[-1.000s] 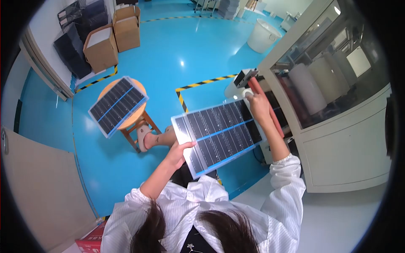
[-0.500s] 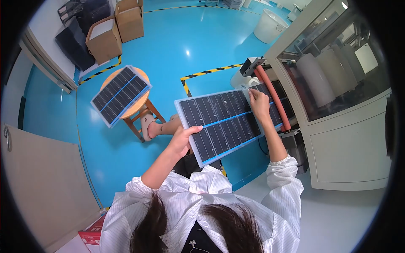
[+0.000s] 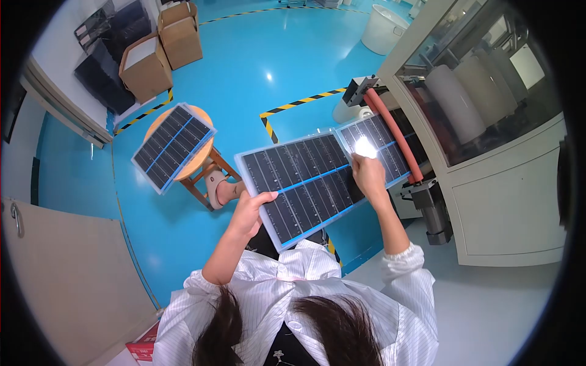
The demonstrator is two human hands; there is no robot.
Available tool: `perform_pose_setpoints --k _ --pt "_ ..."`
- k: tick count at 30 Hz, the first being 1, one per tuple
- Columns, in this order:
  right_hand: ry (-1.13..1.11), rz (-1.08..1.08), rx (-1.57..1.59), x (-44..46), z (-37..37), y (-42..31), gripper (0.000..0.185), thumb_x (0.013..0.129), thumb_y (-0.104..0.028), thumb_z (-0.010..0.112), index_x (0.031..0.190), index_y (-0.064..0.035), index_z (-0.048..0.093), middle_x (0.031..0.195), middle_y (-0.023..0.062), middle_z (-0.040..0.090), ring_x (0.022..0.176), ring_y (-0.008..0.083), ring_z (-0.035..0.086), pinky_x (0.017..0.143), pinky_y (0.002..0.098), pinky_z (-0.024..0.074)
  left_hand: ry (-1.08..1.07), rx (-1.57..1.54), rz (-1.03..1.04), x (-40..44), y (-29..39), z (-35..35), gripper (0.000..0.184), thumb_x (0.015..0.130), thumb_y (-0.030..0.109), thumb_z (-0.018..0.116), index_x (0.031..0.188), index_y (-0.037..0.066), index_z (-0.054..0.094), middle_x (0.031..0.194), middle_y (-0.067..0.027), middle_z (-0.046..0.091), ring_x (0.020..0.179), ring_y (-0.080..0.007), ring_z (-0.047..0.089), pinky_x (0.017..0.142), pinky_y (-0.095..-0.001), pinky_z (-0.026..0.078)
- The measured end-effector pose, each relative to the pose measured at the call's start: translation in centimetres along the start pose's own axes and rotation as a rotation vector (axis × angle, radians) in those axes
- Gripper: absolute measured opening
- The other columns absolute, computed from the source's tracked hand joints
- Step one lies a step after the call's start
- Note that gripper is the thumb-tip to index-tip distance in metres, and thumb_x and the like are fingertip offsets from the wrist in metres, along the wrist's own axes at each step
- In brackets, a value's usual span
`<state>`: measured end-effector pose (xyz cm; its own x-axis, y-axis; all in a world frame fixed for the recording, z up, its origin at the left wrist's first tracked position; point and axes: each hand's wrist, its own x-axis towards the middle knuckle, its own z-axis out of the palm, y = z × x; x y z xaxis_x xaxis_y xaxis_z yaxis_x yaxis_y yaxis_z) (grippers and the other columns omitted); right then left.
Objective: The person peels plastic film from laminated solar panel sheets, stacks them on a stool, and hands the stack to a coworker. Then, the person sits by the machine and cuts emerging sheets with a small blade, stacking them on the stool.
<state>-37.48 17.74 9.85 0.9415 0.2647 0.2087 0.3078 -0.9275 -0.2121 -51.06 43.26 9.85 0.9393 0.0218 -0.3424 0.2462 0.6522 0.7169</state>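
My left hand (image 3: 246,215) grips the left edge of a dark solar panel (image 3: 299,177) with blue strips and clear film at its borders; the thumb lies on top. At the seam on its right, a second solar panel (image 3: 392,160) continues under a red roller (image 3: 394,135) of the machine. My right hand (image 3: 369,175) is closed in a pinch over this seam, about midway along it. What its fingertips hold is hidden, and bright glare lies just beyond them.
Another solar panel (image 3: 174,146) lies on a round wooden stool (image 3: 204,119) to the left. The machine cabinet (image 3: 506,213) stands at the right. Cardboard boxes (image 3: 146,76) and a white tub (image 3: 384,30) are farther back. A door (image 3: 61,274) is at the left.
My right hand has moved along the seam from the panel's far edge toward me, to about its middle. My left hand and the held panel have shifted slightly left and nearer.
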Motion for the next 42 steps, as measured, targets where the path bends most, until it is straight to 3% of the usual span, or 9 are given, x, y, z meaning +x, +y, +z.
perform_pose_setpoints --k 8,14,20,25,27,32,35,38,42 --pt "-0.518 0.109 0.114 -12.4 -7.9 2.9 0.016 0.072 -0.006 0.059 0.086 -0.0028 0.066 0.067 0.0181 0.06 0.063 0.0277 0.061 0.06 0.0366 0.0478 0.135 -0.056 -0.011 -1.0 -0.8 -4.4 0.042 0.073 0.002 0.06 0.113 -0.002 0.046 0.101 -0.0096 0.056 0.092 -0.0199 0.056 0.081 -0.0329 0.047" --pt "-0.354 0.488 1.052 -13.6 -8.5 3.4 0.016 0.082 -0.013 0.06 0.082 0.0023 0.061 0.063 0.0019 0.056 0.058 0.0061 0.051 0.054 0.0193 0.0408 0.416 0.045 0.243 2.2 7.3 -16.2 0.034 0.076 0.011 0.056 0.105 -0.006 0.05 0.097 -0.0138 0.059 0.084 -0.0231 0.061 0.077 -0.0357 0.051" --pt "-0.269 0.436 1.055 -11.7 -6.1 4.2 0.016 0.081 -0.014 0.062 0.083 0.0018 0.06 0.065 0.0014 0.056 0.058 0.0055 0.049 0.054 0.0186 0.0398 0.502 0.1 0.418 5.4 13.6 -26.0 0.042 0.077 0.012 0.06 0.113 -0.005 0.047 0.102 -0.0136 0.057 0.09 -0.0258 0.059 0.081 -0.036 0.048" --pt "-0.339 0.484 1.038 -11.6 -5.4 4.6 0.019 0.079 -0.015 0.064 0.084 0.0031 0.061 0.071 0.0027 0.059 0.061 0.0074 0.052 0.056 0.02 0.0421 0.846 1.026 0.409 6.6 11.7 -34.3 0.066 0.073 0.028 0.068 0.125 -0.002 0.04 0.121 -0.0219 0.048 0.105 -0.0317 0.052 0.089 -0.0389 0.041" --pt "-0.358 0.492 1.135 -11.6 -4.7 4.6 0.017 0.08 -0.013 0.064 0.088 0.0016 0.063 0.08 0.0041 0.061 0.062 0.0083 0.055 0.056 0.0202 0.0439 1.541 1.344 0.088 6.2 9.9 -29.1 0.07 0.073 0.029 0.069 0.128 0.0 0.037 0.13 -0.0233 0.038 0.117 -0.036 0.039 0.098 -0.0431 0.03" --pt "-0.279 0.568 1.283 -11.1 -2.7 4.4 0.015 0.082 -0.014 0.062 0.089 -0.0004 0.062 0.088 0.0073 0.062 0.067 0.0134 0.059 0.058 0.0236 0.0464 0.895 1.613 0.962 8.5 7.3 -21.8 0.057 0.074 0.012 0.064 0.125 0.003 0.043 0.126 -0.0201 0.043 0.117 -0.0376 0.037 0.1 -0.0448 0.026" --pt "-0.257 0.606 1.387 -10.6 -2.9 3.7 0.016 0.083 -0.013 0.06 0.091 0.0003 0.06 0.081 0.006 0.061 0.067 0.0137 0.059 0.058 0.0237 0.0467 0.171 0.667 0.486 10.2 1.5 -10.7 0.03 0.087 0.013 0.054 0.116 0.004 0.054 0.111 -0.0088 0.057 0.099 -0.0134 0.054 0.085 -0.0289 0.044" --pt "-0.259 0.601 1.417 -10.6 -2.8 3.0 0.015 0.085 -0.013 0.056 0.091 0.0009 0.058 0.081 0.0069 0.061 0.066 0.0146 0.059 0.058 0.0245 0.0472 -0.198 0.363 0.244 11.6 -3.4 -3.2 0.04 0.086 0.015 0.057 0.123 0.006 0.049 0.107 -0.0116 0.059 0.09 -0.0146 0.059 0.079 -0.0274 0.048" --pt "-0.32 0.585 1.405 -10.7 -3.1 2.6 0.015 0.087 -0.013 0.054 0.088 0.0009 0.058 0.085 0.01 0.063 0.061 0.0138 0.057 0.056 0.0248 0.047 -0.072 0.178 0.156 13.6 -4.8 1.6 0.044 0.084 0.011 0.058 0.126 0.007 0.046 0.11 -0.0123 0.058 0.09 -0.0134 0.059 0.076 -0.0272 0.05"
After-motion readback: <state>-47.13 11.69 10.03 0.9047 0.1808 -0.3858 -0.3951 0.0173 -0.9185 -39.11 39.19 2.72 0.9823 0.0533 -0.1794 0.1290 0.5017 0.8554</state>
